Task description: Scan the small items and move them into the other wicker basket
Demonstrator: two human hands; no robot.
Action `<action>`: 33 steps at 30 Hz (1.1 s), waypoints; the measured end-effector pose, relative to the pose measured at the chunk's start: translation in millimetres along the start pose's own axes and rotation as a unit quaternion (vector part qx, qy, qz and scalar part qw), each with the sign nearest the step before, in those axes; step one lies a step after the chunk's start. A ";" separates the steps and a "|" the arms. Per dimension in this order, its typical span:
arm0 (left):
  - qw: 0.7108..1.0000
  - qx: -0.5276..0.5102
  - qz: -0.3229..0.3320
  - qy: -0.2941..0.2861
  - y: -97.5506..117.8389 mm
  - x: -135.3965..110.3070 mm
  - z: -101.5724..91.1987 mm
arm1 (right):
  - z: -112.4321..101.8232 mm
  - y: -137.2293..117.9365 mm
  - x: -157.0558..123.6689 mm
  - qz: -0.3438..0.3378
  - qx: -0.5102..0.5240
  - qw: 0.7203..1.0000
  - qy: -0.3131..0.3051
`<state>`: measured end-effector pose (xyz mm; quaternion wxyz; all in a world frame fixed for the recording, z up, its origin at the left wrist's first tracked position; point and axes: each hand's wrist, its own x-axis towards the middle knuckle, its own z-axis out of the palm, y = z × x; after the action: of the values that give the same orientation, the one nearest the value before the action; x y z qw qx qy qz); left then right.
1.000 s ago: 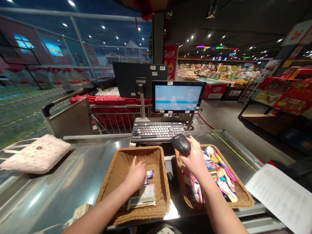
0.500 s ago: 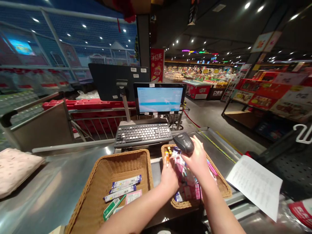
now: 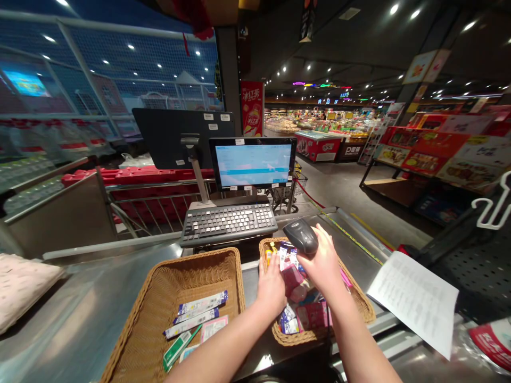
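Metal desk (image 3: 91,298) bearing a larger wicker basket (image 3: 191,274) and a smaller wicker basket (image 3: 297,338).
Right hand (image 3: 325,263): fingers clamped on black barcode scanner (image 3: 300,235), at smaller basket's far end. Left hand (image 3: 272,286): at that basket's left rim; finger grip cannot be told. Slim sachets (image 3: 202,304) in larger basket.

A supermarket checkout: lit screen (image 3: 253,164) and keyboard (image 3: 229,219) at centre, handheld scanner (image 3: 301,235) just below, chest freezer (image 3: 322,149) and shelves (image 3: 390,192) of boxed goods (image 3: 433,149) toward upper right.
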<state>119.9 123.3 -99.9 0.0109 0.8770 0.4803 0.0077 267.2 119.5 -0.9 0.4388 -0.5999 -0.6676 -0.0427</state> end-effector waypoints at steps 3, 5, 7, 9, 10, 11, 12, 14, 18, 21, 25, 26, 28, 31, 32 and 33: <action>0.999 -0.014 0.031 0.019 -1.7 -1.5 -6.8 | -0.1 -1.3 -0.5 -0.002 -0.001 1.000 -0.001; 0.998 -0.023 0.051 0.034 -5.1 -1.1 -15.5 | -1.2 -1.7 -1.1 -0.005 -0.003 1.000 -0.001; 0.997 -0.018 0.058 0.054 -12.1 -0.4 -28.5 | -2.7 -1.1 -2.0 -0.009 -0.004 1.000 0.004; 0.994 -0.002 0.054 0.090 -22.6 -0.5 -45.3 | -4.1 -0.4 -2.9 -0.007 -0.006 1.000 0.009; 0.992 0.007 0.054 0.111 -28.9 -0.9 -54.6 | -4.6 -0.4 -3.2 -0.006 -0.006 1.000 0.011; 0.990 0.015 0.055 0.132 -35.7 -1.6 -64.0 | -5.1 -1.0 -3.5 -0.004 -0.006 1.000 0.012; 0.987 0.024 0.057 0.149 -42.7 -2.6 -73.2 | -5.5 -2.1 -3.8 -0.004 -0.006 1.000 0.013; 0.982 0.040 0.057 0.176 -57.0 -5.3 -90.7 | -6.4 -5.9 -4.4 -0.005 -0.003 1.000 0.018; 0.971 0.071 0.031 0.226 -83.4 -11.6 -119.9 | -7.9 -16.8 -6.5 -0.017 0.002 1.000 0.018; 0.962 0.088 0.009 0.260 -100.5 -15.9 -137.6 | -7.5 -25.5 -7.6 -0.041 0.006 0.999 0.008; 0.953 0.104 -0.002 0.285 -118.9 -20.7 -153.6 | -4.7 -40.4 -6.4 -0.061 0.014 0.998 -0.005; 0.952 0.108 -0.004 0.287 -122.5 -22.0 -156.2 | -3.9 -44.7 -5.7 -0.065 0.015 0.998 -0.007; 0.951 0.116 -0.007 0.286 -128.4 -24.9 -160.5 | -2.4 -53.3 -4.5 -0.073 0.016 0.997 -0.013; 0.951 0.128 -0.011 0.283 -134.4 -29.9 -166.0 | -0.2 -63.3 -3.2 -0.082 0.021 0.996 -0.024; 0.950 0.131 -0.012 0.282 -136.0 -31.6 -167.7 | 0.6 -65.4 -3.0 -0.083 0.023 0.996 -0.027; 0.950 0.134 -0.012 0.283 -137.5 -33.2 -169.2 | 1.5 -67.0 -2.9 -0.085 0.024 0.996 -0.029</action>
<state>-17.9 171.3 65.5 -0.2425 0.8265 0.4708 0.1911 209.9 99.7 27.9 0.4285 -0.5315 -0.7293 -0.0460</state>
